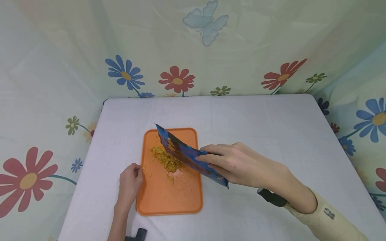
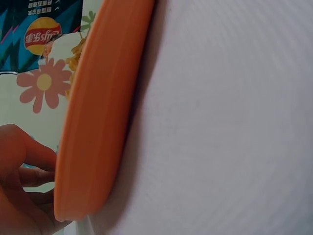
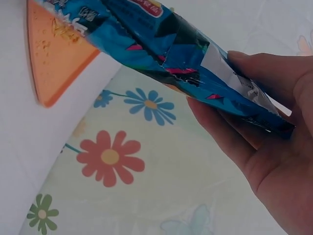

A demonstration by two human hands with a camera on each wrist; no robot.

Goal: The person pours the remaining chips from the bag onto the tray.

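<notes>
Two hands at work over an orange tray [image 1: 169, 197] on a white worktop [image 1: 271, 134]. Right hand [image 1: 238, 165] pinching a blue bag [image 1: 187, 155] near its bottom seam, thumb on one face and fingers on the other; same grip plain in the right wrist view [image 3: 274, 147], bag [image 3: 161, 44] slanting down and away toward the tray [image 3: 54, 54]. Bag tilted, open end low over the middle of the tray, sealed end raised toward the right. Heap of yellow strips [image 1: 166, 160] lying on the tray just under and beside the bag's mouth, with a few stray crumbs scattered nearer the front edge. Left hand [image 1: 130, 182] resting at the tray's left rim, fingers curled against the edge; from the left wrist view fingertips [image 2: 29, 156] touching the rim [image 2: 98, 122], though whether wrapped round it or merely pressed against it cannot be told. Bag's printed face [image 2: 39, 34] visible beyond the rim there. Flowered cloth [image 1: 178, 78] hung behind and to both sides of the worktop. Dark strap [image 1: 271, 197] at the right wrist, pale sleeve [image 1: 328, 221] behind.
</notes>
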